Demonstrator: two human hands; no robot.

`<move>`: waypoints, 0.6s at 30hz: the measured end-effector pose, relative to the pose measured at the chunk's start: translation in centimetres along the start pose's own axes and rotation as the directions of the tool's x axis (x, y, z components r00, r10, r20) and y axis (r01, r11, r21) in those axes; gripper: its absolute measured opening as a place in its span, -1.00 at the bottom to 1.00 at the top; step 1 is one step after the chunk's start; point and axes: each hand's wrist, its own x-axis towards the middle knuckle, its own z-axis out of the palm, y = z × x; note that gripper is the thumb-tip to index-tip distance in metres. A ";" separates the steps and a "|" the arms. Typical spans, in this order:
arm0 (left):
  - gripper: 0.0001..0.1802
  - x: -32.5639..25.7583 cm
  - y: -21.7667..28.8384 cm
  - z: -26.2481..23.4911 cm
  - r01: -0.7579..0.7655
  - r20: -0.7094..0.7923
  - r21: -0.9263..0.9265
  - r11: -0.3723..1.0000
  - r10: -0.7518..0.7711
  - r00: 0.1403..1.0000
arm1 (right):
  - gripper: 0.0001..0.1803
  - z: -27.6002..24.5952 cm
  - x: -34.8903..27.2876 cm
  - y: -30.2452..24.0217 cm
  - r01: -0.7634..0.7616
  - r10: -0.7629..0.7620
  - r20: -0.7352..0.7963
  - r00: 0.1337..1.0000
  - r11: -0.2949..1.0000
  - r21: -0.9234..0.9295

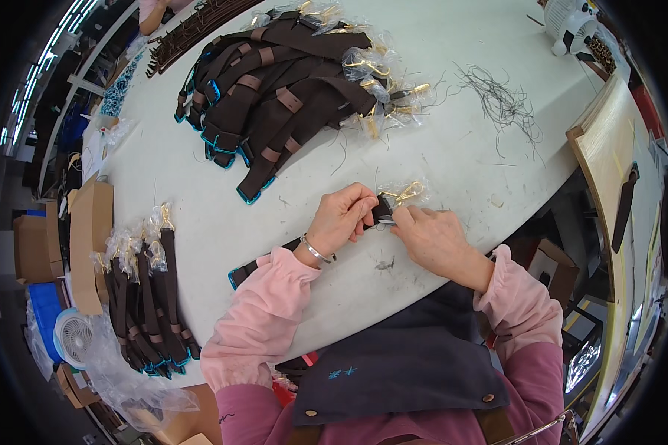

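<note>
A dark brown strap (381,210) lies slantwise before me, with a gold swivel clasp (407,194) in clear plastic at its far end and a blue-edged buckle end (235,277) at the other. My left hand (343,216) is closed, pinching the strap near the clasp. Just right of it, my right hand (432,239) is closed with its fingertips at the strap. A small silvery piece shows at those fingertips; most of it is hidden, and its kind cannot be made out. A thin thread loops beside the strap.
A large pile of similar straps (267,104) lies at the far middle of the white table (312,319). Several more straps (152,297) hang over the left edge. Loose dark threads (501,107) and a white fan (569,28) are at far right. A board (597,163) stands right.
</note>
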 end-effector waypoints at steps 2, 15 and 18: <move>-0.82 0.0 0.0 -0.1 0.012 0.013 0.008 1.000 -0.012 1.000 | -0.83 0.1 0.0 0.1 0.030 -0.030 0.000 1.000 0.999 -0.017; -0.63 2.5 6.1 -3.4 -0.325 0.060 0.498 0.804 0.342 0.938 | -0.69 -2.8 0.7 1.7 -0.115 0.115 0.012 0.993 0.989 0.095; -0.58 -0.8 4.4 -2.6 -0.332 0.234 0.793 0.510 0.248 0.940 | -0.69 -2.2 1.0 4.6 -0.113 0.114 0.065 0.991 0.993 -0.025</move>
